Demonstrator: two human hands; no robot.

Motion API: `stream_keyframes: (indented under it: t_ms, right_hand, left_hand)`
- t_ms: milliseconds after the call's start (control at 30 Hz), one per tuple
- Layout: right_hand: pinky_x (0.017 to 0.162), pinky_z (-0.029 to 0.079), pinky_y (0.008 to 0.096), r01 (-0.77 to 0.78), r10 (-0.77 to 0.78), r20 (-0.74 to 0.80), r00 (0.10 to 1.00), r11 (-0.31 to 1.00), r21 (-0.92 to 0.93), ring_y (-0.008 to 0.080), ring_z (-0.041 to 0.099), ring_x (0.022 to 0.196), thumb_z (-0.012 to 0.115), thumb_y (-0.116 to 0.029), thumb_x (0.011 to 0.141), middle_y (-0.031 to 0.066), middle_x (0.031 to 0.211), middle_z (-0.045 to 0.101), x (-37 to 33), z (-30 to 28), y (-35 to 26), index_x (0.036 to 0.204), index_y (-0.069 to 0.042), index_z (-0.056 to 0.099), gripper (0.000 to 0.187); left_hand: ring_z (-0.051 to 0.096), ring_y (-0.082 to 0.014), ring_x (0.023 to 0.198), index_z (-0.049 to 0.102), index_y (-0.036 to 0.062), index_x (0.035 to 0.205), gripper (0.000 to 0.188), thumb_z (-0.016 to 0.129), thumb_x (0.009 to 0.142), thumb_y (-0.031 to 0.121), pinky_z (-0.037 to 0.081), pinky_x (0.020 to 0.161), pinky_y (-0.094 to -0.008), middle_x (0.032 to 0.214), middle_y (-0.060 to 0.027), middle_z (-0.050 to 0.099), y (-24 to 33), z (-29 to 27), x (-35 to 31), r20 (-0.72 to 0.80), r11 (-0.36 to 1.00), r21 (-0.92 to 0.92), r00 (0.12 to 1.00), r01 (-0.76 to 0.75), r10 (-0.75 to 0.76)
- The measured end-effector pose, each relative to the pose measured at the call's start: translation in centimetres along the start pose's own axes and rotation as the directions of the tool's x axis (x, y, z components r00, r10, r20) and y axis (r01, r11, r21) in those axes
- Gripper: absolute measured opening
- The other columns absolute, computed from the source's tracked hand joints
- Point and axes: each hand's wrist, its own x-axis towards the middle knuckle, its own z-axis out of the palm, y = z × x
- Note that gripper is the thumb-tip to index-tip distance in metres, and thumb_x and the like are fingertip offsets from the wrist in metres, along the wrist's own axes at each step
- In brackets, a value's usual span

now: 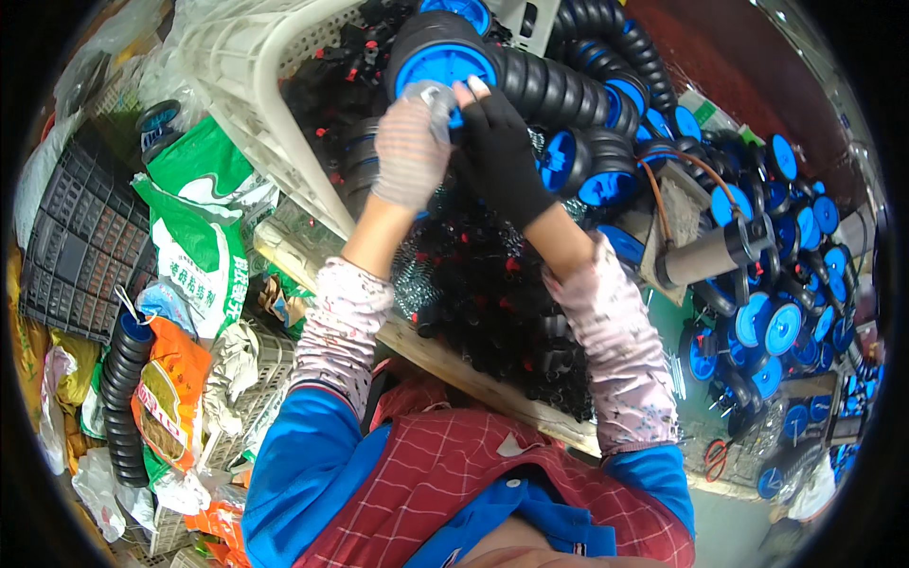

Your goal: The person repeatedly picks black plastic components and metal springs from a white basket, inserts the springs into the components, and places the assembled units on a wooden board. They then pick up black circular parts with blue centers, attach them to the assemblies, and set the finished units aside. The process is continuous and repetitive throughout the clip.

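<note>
A black-tyred wheel with a blue hub is at the top middle, at the near end of a short row of similar wheels. My left hand, in a pale striped glove, is closed at its near rim. Something greyish and clear covers those fingertips, and I cannot tell what it is. My right hand, in a black fingerless glove, has its bare fingertips pressed together at the rim's right side. A bit of blue shows between the hands. Below them lies a heap of small black parts with red bits.
A white plastic crate leans on the left. Rows of black wheels lie behind; loose blue wheels pile up right. A cylinder device with orange hoses stands nearer. Red-handled scissors, a green-white sack and a dark crate flank me.
</note>
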Motion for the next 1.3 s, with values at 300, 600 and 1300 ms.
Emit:
stream_keyframes:
  t_ms: [300, 600, 1300]
  right_hand:
    - [0.096, 0.040, 0.0470, 0.205, -0.175, 0.115, 0.978, 0.913, -0.353, 0.0230, 0.059, 0.120, 0.075, -0.022, 0.076, 0.0100, 0.131, 0.062, 2.8, 8.6, 1.6, 0.137, -0.016, 0.055, 0.064]
    - [0.092, 0.046, 0.0463, 0.277, -0.326, 0.259, 0.909, 0.938, 0.208, 0.0271, 0.060, 0.112, 0.070, -0.018, 0.081, 0.0057, 0.122, 0.062, -3.7, 5.7, -2.6, 0.122, -0.018, 0.066, 0.041]
    - [0.078, 0.048, 0.0372, 0.179, -0.135, 0.216, 0.967, 0.964, -0.196, 0.0252, 0.058, 0.106, 0.067, -0.017, 0.077, 0.0062, 0.113, 0.060, -5.2, 8.0, -6.5, 0.123, -0.014, 0.060, 0.046]
  left_hand:
    - [0.066, -0.0312, 0.095, 0.066, 0.0028, 0.112, 0.025, 0.060, 0.094, 0.019, 0.055, 0.088, -0.0456, 0.099, -0.0083, 0.068, 10.0, -14.2, -11.0, -0.030, 0.321, -0.595, 0.420, -0.737, 0.907]
    - [0.062, -0.0290, 0.070, 0.060, -0.0011, 0.114, 0.025, 0.058, 0.093, 0.011, 0.051, 0.065, -0.0421, 0.083, -0.0167, 0.064, 1.2, -10.6, -19.3, 0.268, 0.881, -0.009, 0.850, 0.473, -0.454]
    - [0.070, -0.0408, 0.083, 0.058, 0.0098, 0.120, 0.035, 0.056, 0.097, 0.035, 0.055, 0.066, -0.0485, 0.090, -0.0209, 0.071, 7.4, -38.4, -42.0, 0.352, 0.675, 0.733, -0.805, -0.079, -0.477]
